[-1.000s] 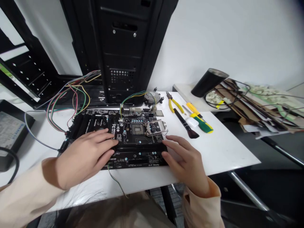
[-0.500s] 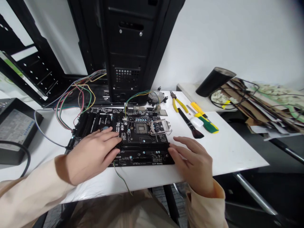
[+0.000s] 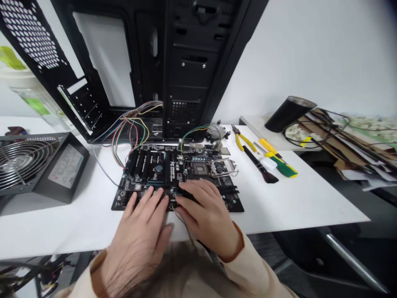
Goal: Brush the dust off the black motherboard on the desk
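Observation:
A black motherboard (image 3: 159, 167) lies flat on the white table, its CPU socket (image 3: 199, 168) uncovered and the metal socket frame (image 3: 225, 167) flipped up. My left hand (image 3: 144, 219) is open, fingers spread, fingertips on the board's near edge left of centre. My right hand (image 3: 206, 215) reaches over the near middle of the board. Its fingers are stretched out at the left end of the long black memory slots (image 3: 228, 189), partly covering them. A thin green wire (image 3: 185, 223) hangs off the near edge between my hands. I see nothing held in either hand.
Behind the board stands an open black computer case (image 3: 192, 74), trailing coloured wires (image 3: 136, 124) to it. A power supply (image 3: 58, 169) sits left. To the right lie pliers (image 3: 243, 138), a brush (image 3: 259, 165) and screwdrivers (image 3: 282, 165). A CPU cooler (image 3: 216, 133) is behind the board.
My right hand has left the slots' right end and moved to their left end. My left hand has shifted to the near left edge. The view has swung left.

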Available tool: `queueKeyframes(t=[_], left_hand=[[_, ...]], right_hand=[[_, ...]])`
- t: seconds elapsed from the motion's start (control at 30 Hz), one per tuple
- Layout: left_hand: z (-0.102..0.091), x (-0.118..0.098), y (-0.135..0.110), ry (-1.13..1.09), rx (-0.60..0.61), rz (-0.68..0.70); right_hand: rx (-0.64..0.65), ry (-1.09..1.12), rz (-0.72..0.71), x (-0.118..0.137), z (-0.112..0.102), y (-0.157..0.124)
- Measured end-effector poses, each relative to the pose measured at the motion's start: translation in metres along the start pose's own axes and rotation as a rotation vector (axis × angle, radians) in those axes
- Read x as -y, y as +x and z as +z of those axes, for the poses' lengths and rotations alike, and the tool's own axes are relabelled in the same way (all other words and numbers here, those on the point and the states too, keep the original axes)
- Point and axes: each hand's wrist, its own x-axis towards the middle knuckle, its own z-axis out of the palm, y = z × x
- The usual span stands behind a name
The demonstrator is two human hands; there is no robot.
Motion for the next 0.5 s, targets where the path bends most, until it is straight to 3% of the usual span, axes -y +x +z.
queueKeyframes(t=[0.1,0.4,0.5], left_hand=[[0.004,-0.005,-0.001,0.019,0.010,-0.072],[0.004,-0.004,-0.001,-0.060,-0.035,-0.063],[0.005,-0.005,-0.001,-0.084,-0.012,-0.083]], right_hand=[[0.035,-0.024,-0.008,0.007,0.011,0.008],[-0.057,0.087,0.099,0.015,0.019,0.010],[-0.183,0.206,0.202,0.016,0.015,0.013]])
